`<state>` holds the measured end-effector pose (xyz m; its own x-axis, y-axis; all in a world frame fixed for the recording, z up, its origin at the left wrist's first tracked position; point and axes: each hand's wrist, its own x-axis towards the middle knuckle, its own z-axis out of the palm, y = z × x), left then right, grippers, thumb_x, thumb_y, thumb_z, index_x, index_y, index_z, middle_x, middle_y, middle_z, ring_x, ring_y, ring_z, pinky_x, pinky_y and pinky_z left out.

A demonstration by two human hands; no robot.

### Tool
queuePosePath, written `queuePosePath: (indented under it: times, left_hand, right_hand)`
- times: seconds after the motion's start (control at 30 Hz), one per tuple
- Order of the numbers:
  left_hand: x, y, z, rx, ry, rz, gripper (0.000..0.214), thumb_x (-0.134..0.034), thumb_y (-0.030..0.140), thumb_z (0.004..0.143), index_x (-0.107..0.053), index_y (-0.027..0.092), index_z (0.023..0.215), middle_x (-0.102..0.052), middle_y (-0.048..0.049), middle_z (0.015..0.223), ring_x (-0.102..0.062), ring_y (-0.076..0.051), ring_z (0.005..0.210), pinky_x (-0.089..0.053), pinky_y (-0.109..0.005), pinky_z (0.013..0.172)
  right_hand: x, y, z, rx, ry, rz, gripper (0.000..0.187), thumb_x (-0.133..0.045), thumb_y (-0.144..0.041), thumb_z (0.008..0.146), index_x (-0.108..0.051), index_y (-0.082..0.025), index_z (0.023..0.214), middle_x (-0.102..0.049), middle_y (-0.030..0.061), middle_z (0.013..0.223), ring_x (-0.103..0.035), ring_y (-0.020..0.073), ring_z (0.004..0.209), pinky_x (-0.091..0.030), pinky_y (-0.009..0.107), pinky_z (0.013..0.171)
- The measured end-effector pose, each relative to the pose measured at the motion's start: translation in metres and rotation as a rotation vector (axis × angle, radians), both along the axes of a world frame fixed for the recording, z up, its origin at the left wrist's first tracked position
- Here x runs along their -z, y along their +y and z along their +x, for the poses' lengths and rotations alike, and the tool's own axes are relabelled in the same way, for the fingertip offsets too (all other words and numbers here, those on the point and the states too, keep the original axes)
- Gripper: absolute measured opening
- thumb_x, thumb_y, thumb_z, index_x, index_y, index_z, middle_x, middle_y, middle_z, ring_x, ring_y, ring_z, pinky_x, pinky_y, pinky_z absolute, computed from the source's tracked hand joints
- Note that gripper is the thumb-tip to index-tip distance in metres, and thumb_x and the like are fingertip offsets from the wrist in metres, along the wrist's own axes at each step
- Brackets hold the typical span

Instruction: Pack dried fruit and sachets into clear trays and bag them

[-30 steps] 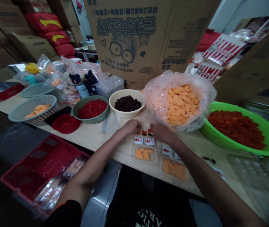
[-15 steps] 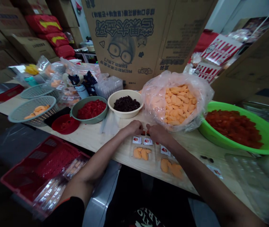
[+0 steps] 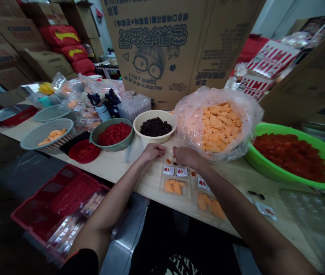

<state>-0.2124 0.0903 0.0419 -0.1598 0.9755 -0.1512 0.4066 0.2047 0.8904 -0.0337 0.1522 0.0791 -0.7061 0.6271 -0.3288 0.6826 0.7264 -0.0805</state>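
My left hand (image 3: 152, 151) is low over the table, in front of a cream bowl of dark pieces (image 3: 155, 126). Its fingers stretch to the right, slightly apart, with nothing visible in them. Facing it, my right hand (image 3: 184, 156) has its fingers closed at the far end of a clear plastic tray (image 3: 162, 186); anything inside them is hidden. The tray holds orange slices (image 3: 174, 186), two small printed packets (image 3: 168, 170) and small red and dark bits. Beside it, partly under my right forearm, lie more orange slices (image 3: 203, 201) and a packet (image 3: 203, 183).
A plastic bag (image 3: 188, 118) of orange slices stands behind my hands. Right is a green basin (image 3: 290, 183) of red pieces; left are a grey-green bowl (image 3: 112, 146), a small red bowl (image 3: 84, 152) and baskets. A red crate (image 3: 33, 225) sits below. A cardboard box (image 3: 156, 53) stands behind.
My left hand has drawn back leftward from the tray's far end, and its fingers have straightened. My right hand stays near the same spot, still closed. The view has shifted slightly.
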Motion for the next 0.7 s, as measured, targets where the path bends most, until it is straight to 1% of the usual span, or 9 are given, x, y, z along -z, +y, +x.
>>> queuePosePath:
  times: [0.1,0.2,0.3,0.37,0.43,0.5,0.57,0.63,0.7]
  left_hand:
    - [0.005,0.003,0.01,0.038,0.111,-0.008,0.012,-0.068,0.017,0.077,-0.071,0.01,0.086,-0.066,-0.0011,0.065,-0.057,-0.012,0.056,-0.046,-0.022,0.057]
    - [0.005,0.004,0.02,0.11,0.261,0.021,0.01,-0.069,0.018,0.075,-0.074,0.012,0.082,-0.07,-0.0035,0.072,-0.063,-0.016,0.068,-0.048,-0.025,0.067]
    - [0.002,0.001,0.027,0.182,0.416,0.056,0.019,-0.066,0.012,0.073,-0.076,0.014,0.09,-0.073,-0.0052,0.082,-0.065,-0.019,0.08,-0.048,-0.028,0.078]
    - [0.001,-0.002,0.029,0.228,0.501,0.063,0.023,-0.064,0.01,0.074,-0.075,0.015,0.093,-0.073,-0.0059,0.082,-0.065,-0.021,0.081,-0.048,-0.029,0.079]
    - [0.002,-0.004,0.029,0.28,0.565,0.063,0.021,-0.062,0.009,0.075,-0.075,0.015,0.09,-0.072,-0.0074,0.084,-0.066,-0.022,0.083,-0.048,-0.029,0.079]
    - [0.004,-0.005,0.027,0.328,0.611,0.064,0.018,-0.061,0.011,0.077,-0.076,0.015,0.087,-0.072,-0.0098,0.091,-0.066,-0.022,0.088,-0.048,-0.028,0.081]
    - [0.004,-0.005,0.025,0.356,0.646,0.065,0.018,-0.061,0.012,0.079,-0.077,0.015,0.088,-0.071,-0.0117,0.1,-0.066,-0.022,0.093,-0.047,-0.028,0.083]
    - [0.001,-0.006,0.025,0.357,0.67,0.057,0.019,-0.061,0.013,0.081,-0.077,0.015,0.092,-0.072,-0.0119,0.103,-0.066,-0.022,0.094,-0.047,-0.027,0.084]
    - [-0.005,-0.007,0.027,0.328,0.69,0.038,0.021,-0.057,0.015,0.085,-0.077,0.015,0.094,-0.073,-0.0117,0.101,-0.067,-0.022,0.093,-0.047,-0.028,0.084]
  right_hand:
    - [0.0,0.007,-0.002,-0.018,-0.022,-0.006,0.048,-0.066,-0.024,0.079,-0.059,-0.014,0.126,-0.073,0.0176,0.11,-0.071,0.03,0.098,-0.049,0.03,0.068]
    - [-0.003,0.011,-0.001,-0.024,-0.045,-0.013,0.044,-0.068,-0.025,0.079,-0.064,-0.014,0.121,-0.074,0.016,0.109,-0.071,0.028,0.099,-0.049,0.028,0.069]
    - [-0.008,0.009,-0.003,-0.026,-0.073,-0.023,0.037,-0.071,-0.024,0.078,-0.069,-0.013,0.113,-0.076,0.0156,0.103,-0.072,0.0267,0.097,-0.049,0.026,0.071]
    - [-0.011,0.005,-0.004,-0.021,-0.083,-0.024,0.034,-0.071,-0.023,0.078,-0.07,-0.014,0.111,-0.076,0.0159,0.102,-0.072,0.0268,0.096,-0.049,0.027,0.071]
    - [-0.016,0.002,-0.002,-0.004,-0.075,-0.009,0.035,-0.069,-0.022,0.08,-0.068,-0.014,0.114,-0.075,0.0165,0.105,-0.071,0.0271,0.098,-0.05,0.027,0.072]
    - [-0.022,0.0,0.005,0.026,-0.062,0.019,0.038,-0.065,-0.018,0.083,-0.064,-0.014,0.121,-0.073,0.0177,0.111,-0.07,0.0272,0.102,-0.05,0.028,0.074]
    - [-0.027,-0.004,0.02,0.055,-0.062,0.035,0.041,-0.06,-0.015,0.085,-0.061,-0.014,0.125,-0.072,0.0187,0.114,-0.069,0.0278,0.104,-0.051,0.03,0.076]
    - [-0.03,-0.011,0.04,0.064,-0.087,0.02,0.04,-0.061,-0.015,0.083,-0.063,-0.014,0.123,-0.072,0.0191,0.113,-0.07,0.0296,0.103,-0.052,0.032,0.076]
    - [-0.028,-0.023,0.057,0.056,-0.132,-0.004,0.038,-0.063,-0.017,0.082,-0.065,-0.013,0.12,-0.073,0.0198,0.11,-0.07,0.0318,0.102,-0.053,0.035,0.077]
